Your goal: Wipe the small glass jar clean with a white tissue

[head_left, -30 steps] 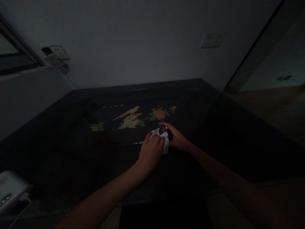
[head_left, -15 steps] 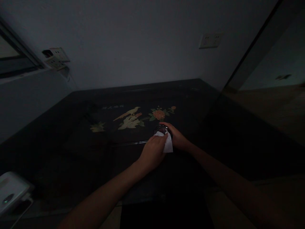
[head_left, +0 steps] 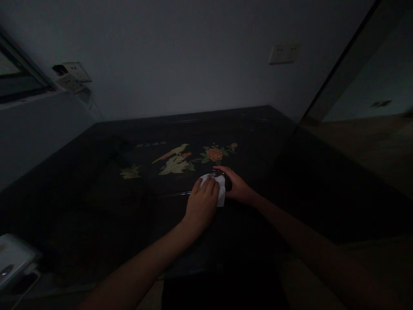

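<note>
My left hand (head_left: 202, 204) is closed over a white tissue (head_left: 221, 194), fingers pressing it against a small round object. That round, shiny, dark-rimmed object (head_left: 213, 175) looks glassy, but its kind is hard to make out in the dim light, and the tissue and fingers cover much of it. My right hand (head_left: 239, 187) curls around its right side, with the thumb side toward me hidden in shadow. Both hands are over the front part of a dark glossy tabletop (head_left: 174, 215), just below an inlaid orange flower (head_left: 214, 154).
An inlaid bird (head_left: 176, 151) decorates the tabletop left of the flower. A white device with a cord (head_left: 16, 258) stands at the lower left. Wall sockets (head_left: 284, 54) are on the back wall, with more sockets (head_left: 77, 72) at the left corner. The room is very dim.
My left hand has shifted left with the tissue, its fingers now spread across it over the round object. The right hand keeps its hold; the view has moved slightly.
</note>
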Demonstrator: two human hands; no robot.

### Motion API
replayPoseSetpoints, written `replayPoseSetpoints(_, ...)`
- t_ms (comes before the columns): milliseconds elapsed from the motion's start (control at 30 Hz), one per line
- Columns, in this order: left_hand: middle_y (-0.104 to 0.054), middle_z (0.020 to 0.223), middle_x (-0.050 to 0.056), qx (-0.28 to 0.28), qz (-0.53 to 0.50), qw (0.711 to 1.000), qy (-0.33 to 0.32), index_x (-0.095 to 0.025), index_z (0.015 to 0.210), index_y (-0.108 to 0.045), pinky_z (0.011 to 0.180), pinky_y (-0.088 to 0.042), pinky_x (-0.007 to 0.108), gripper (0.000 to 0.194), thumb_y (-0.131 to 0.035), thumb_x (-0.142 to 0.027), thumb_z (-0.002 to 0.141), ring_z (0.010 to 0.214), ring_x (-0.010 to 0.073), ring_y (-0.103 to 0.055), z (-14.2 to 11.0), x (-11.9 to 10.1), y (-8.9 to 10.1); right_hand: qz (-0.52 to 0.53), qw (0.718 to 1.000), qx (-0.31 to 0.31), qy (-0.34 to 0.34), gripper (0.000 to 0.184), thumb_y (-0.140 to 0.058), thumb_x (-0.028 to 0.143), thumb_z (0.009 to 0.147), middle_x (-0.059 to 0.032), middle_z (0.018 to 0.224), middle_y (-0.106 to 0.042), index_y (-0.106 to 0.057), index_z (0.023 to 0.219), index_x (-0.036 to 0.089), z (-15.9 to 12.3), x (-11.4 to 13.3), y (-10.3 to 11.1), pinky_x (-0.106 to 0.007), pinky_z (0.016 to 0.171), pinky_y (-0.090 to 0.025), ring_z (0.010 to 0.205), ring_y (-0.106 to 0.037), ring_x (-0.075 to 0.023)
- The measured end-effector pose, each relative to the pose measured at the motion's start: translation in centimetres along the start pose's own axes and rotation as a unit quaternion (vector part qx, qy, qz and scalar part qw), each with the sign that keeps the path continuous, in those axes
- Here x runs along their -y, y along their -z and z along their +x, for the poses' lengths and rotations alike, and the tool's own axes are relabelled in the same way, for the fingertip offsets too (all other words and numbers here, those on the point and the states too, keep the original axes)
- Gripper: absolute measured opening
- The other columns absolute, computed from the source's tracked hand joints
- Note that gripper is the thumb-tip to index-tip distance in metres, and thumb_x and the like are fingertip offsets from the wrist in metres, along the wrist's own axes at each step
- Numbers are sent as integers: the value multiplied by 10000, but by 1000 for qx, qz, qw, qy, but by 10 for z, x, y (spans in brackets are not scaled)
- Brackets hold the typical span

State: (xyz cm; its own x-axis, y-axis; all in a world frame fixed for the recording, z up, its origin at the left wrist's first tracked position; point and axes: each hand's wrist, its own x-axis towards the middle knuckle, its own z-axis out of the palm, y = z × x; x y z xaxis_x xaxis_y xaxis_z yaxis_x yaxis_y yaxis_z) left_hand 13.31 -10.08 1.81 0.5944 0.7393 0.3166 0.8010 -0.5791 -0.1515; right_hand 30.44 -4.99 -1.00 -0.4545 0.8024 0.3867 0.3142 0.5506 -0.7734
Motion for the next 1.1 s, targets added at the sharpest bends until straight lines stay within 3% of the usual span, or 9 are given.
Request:
replayPoseSetpoints(267,-567,1317,145,20,3,1000,-5,-81,1255,-514,1078,-334,440,372,-351,-112,922,1237,247,-501,-1,1,0,2,1000,-3,3,777,-709,139,661,-126,1368,-472,-392,1366,223,-1,-4,-1,-464,1090,-333,1288,-445,-269)
replayPoseSetpoints(467,-647,1122,134,72,-36,997,6,-87,1223,-523,1001,-382,462,363,-459,-137,869,1067,270,-587,0,-5,8,-1,1000,-11,-2,763,-703,121,649,-140,1349,-487,-410,1349,198,0,-1,-2,-451,1079,-350,1267,-467,-273)
replayPoseSetpoints(633,-624,1167,139,91,-119,989,-2,-92,1301,-434,981,-398,451,528,-563,-162,794,1092,278,-567,2,-4,8,14,1000,-14,-11,694,-685,172,703,-128,1324,-509,-427,1346,217,-1,-3,-3,-454,1061,-368,1244,-489,-276)
replayPoseSetpoints(833,-597,1252,145,60,-223,973,4,-110,1322,-394,1043,-388,427,568,-522,-92,768,1171,245,-539,0,0,-5,17,1000,-25,-8,686,-695,184,709,-128,1323,-513,-439,1344,229,-1,-5,-3,-460,1053,-373,1239,-491,-281)
replayPoseSetpoints(967,-614,1239,147,45,-219,975,-5,-122,1325,-398,1034,-406,457,578,-502,-79,758,1167,252,-555,0,2,-6,54,997,-33,-34,674,-709,166,691,-112,1310,-528,-474,1317,249,-1,-3,-2,-466,1055,-369,1231,-501,-282)
replayPoseSetpoints(1100,-642,1183,128,20,-191,981,-24,-132,1320,-414,1035,-406,453,593,-516,-77,738,1126,250,-582,2,7,1,158,985,-32,-56,780,-782,146,604,-103,1318,-519,-464,1307,258,0,-2,3,-454,1042,-390,1219,-514,-283)
